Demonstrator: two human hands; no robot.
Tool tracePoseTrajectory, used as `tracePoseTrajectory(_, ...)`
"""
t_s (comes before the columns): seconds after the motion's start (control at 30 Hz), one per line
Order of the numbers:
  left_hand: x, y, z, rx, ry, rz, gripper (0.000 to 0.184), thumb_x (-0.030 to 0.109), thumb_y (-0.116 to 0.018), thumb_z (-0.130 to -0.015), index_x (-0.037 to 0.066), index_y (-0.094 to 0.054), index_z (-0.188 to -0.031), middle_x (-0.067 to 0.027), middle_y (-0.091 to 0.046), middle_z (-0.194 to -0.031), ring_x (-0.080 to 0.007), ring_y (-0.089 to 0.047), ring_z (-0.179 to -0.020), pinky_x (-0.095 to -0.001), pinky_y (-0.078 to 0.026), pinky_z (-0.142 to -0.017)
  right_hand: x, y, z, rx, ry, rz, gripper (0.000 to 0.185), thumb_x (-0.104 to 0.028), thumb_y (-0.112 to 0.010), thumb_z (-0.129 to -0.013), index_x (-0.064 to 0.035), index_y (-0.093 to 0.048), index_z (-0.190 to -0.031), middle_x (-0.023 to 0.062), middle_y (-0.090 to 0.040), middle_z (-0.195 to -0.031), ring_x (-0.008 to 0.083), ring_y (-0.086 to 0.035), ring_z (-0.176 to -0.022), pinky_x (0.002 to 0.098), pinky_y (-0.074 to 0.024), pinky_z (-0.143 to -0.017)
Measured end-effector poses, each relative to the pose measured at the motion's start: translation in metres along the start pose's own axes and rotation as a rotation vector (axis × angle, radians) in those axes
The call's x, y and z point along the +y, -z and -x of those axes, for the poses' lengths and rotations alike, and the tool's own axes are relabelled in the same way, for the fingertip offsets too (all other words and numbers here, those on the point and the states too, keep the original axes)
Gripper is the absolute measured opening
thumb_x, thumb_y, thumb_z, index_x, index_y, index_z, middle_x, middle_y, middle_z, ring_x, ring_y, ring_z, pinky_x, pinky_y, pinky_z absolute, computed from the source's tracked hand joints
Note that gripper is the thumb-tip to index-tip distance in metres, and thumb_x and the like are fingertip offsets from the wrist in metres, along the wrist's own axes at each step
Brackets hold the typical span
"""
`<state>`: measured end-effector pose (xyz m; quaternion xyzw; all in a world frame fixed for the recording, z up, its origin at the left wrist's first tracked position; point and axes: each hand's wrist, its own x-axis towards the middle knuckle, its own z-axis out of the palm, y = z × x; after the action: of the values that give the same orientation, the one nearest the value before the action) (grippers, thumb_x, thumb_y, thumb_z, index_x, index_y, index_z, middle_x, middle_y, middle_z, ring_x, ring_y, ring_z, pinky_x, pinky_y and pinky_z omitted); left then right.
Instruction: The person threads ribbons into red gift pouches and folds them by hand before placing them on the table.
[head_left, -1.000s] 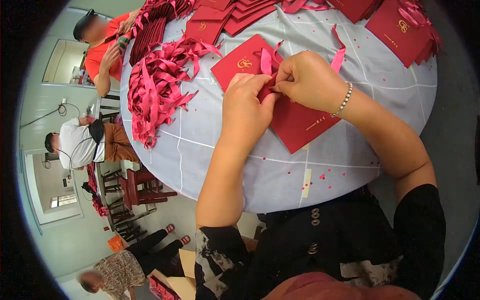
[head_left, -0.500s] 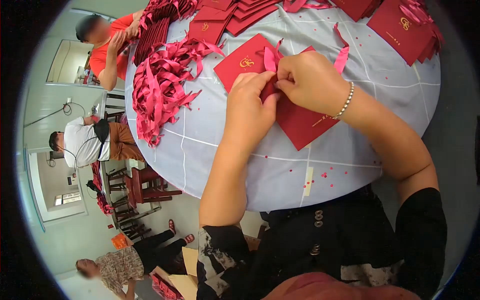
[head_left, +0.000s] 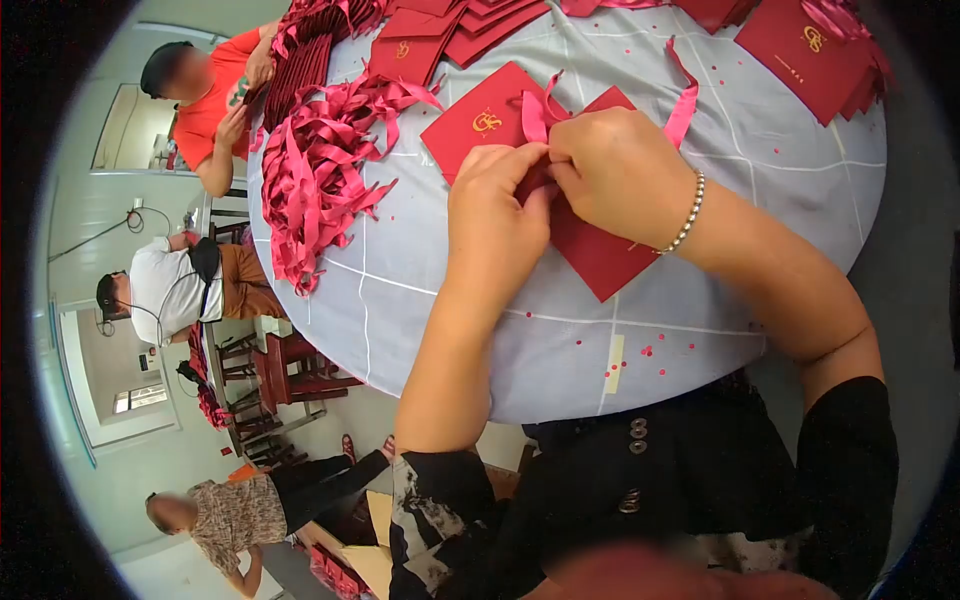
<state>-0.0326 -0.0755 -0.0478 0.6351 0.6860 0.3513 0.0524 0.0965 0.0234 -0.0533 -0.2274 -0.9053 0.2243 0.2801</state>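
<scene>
A red card (head_left: 605, 255) with gold print lies under my hands, its panels spread at an angle; whether it is one folded piece or two, I cannot tell. The left panel (head_left: 480, 115) carries a gold emblem. My left hand (head_left: 497, 215) is closed in a pinch at the card's middle edge, thumb and forefinger together. Right beside it, my right hand (head_left: 620, 170) is curled with its fingertips meeting the left ones. A pink ribbon (head_left: 535, 118) loops up from between the hands. The fingertips largely hide what they pinch. Another ribbon end (head_left: 682, 120) lies beyond my right hand.
Left on the round table (head_left: 400, 330) is a heap of pink ribbons (head_left: 320, 190). Stacks of red cards (head_left: 410, 45) line the far side, with more red cards (head_left: 800, 60) at far right. Red dots are scattered about. Three people stand or work at left, near chairs (head_left: 290, 370).
Both hands stay together at the card's middle, with only small finger movements. The view has shifted slightly. At lower left, a person has changed stance.
</scene>
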Motion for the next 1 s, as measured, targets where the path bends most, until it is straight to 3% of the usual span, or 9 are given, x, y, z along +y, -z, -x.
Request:
tracePoseTrajectory(0.03,0.000,0.001,0.000,0.004,-0.001,-0.002,0.033,-0.004,-0.067,-0.069,0.000,-0.067,-0.102,-0.0143,-0.065,-0.091,-0.0308,-0.060,-0.091,-0.0378,-0.049,-0.080,0.004,0.000,0.001,0.005,-0.018,-0.112,0.010,-0.010,-0.064,-0.072,-0.0001,-0.065,-0.070,0.0190,-0.064,-0.071,0.0363,-0.064,-0.068,0.0446,-0.0510,-0.065)
tracePoseTrajectory(0.1,-0.002,0.002,0.001,-0.011,0.223,0.218,0.037,-0.006,-0.066,-0.073,0.001,-0.068,-0.109,-0.0092,-0.068,-0.095,-0.0170,-0.063,-0.087,-0.0287,-0.050,-0.079,0.006,0.001,0.001,0.003,-0.027,-0.226,0.010,-0.011,-0.065,-0.073,-0.0011,-0.066,-0.072,0.0181,-0.065,-0.071,0.0358,-0.064,-0.068,0.0445,-0.0509,-0.064)
tracePoseTrajectory(0.2,-0.011,-0.001,0.002,-0.027,0.228,0.218,0.036,-0.003,-0.070,-0.076,0.001,-0.068,-0.111,-0.0069,-0.067,-0.098,-0.0118,-0.062,-0.088,-0.0255,-0.050,-0.078,0.005,0.004,0.001,-0.053,-0.047,-0.241,0.008,-0.010,-0.065,-0.075,-0.0025,-0.066,-0.075,0.0171,-0.065,-0.071,0.0352,-0.064,-0.069,0.0438,-0.0507,-0.065)
tracePoseTrajectory(0.3,-0.015,0.000,0.001,-0.014,0.259,0.271,0.035,-0.002,-0.071,-0.076,0.000,-0.067,-0.111,-0.0075,-0.068,-0.099,-0.0123,-0.063,-0.089,-0.0258,-0.051,-0.080,0.011,0.007,0.001,-0.063,0.004,-0.272,0.008,-0.009,-0.064,-0.077,-0.0019,-0.066,-0.078,0.0169,-0.065,-0.073,0.0342,-0.064,-0.071,0.0425,-0.0507,-0.065)
tracePoseTrajectory(0.53,-0.018,0.002,0.000,-0.045,0.324,0.323,0.037,-0.001,-0.073,-0.076,-0.002,-0.066,-0.112,-0.0085,-0.068,-0.101,-0.0120,-0.064,-0.088,-0.0255,-0.052,-0.079,0.014,0.008,-0.004,-0.130,-0.144,-0.430,0.007,-0.008,-0.066,-0.079,-0.0005,-0.065,-0.081,0.0160,-0.066,-0.075,0.0284,-0.066,-0.070,0.0372,-0.0508,-0.064)
tracePoseTrajectory(0.73,-0.012,0.003,0.000,0.009,0.145,0.163,0.037,-0.002,-0.073,-0.074,0.000,-0.067,-0.111,-0.0086,-0.068,-0.093,-0.0155,-0.064,-0.089,-0.0267,-0.050,-0.079,0.008,0.002,-0.002,-0.035,-0.109,-0.401,0.006,-0.007,-0.065,-0.077,-0.0010,-0.064,-0.077,0.0163,-0.066,-0.074,0.0308,-0.065,-0.067,0.0398,-0.0498,-0.060)
tracePoseTrajectory(0.8,-0.008,0.001,0.001,0.040,0.073,0.090,0.036,-0.003,-0.071,-0.073,0.002,-0.068,-0.109,-0.0103,-0.067,-0.089,-0.0206,-0.063,-0.088,-0.0291,-0.050,-0.079,0.003,0.003,-0.001,0.002,-0.059,-0.211,0.007,-0.006,-0.062,-0.075,0.0000,-0.063,-0.077,0.0180,-0.065,-0.074,0.0336,-0.065,-0.069,0.0423,-0.0504,-0.060)
tracePoseTrajectory(0.9,0.001,-0.005,0.000,0.076,-0.048,0.007,0.025,0.000,-0.065,-0.070,0.002,-0.068,-0.094,-0.0140,-0.065,-0.083,-0.0326,-0.059,-0.083,-0.0435,-0.046,-0.076,-0.006,-0.001,0.003,0.091,0.095,0.008,0.009,-0.006,-0.059,-0.072,0.0008,-0.062,-0.078,0.0197,-0.064,-0.075,0.0357,-0.065,-0.070,0.0438,-0.0518,-0.062)
tracePoseTrajectory(1.0,-0.002,-0.008,0.000,0.173,-0.075,0.015,0.019,0.003,-0.062,-0.069,0.005,-0.069,-0.087,-0.0127,-0.064,-0.076,-0.0329,-0.060,-0.078,-0.0445,-0.043,-0.073,-0.012,-0.005,0.005,0.129,0.131,0.011,0.010,-0.006,-0.059,-0.070,-0.0001,-0.061,-0.078,0.0202,-0.063,-0.075,0.0357,-0.064,-0.070,0.0436,-0.0527,-0.063)
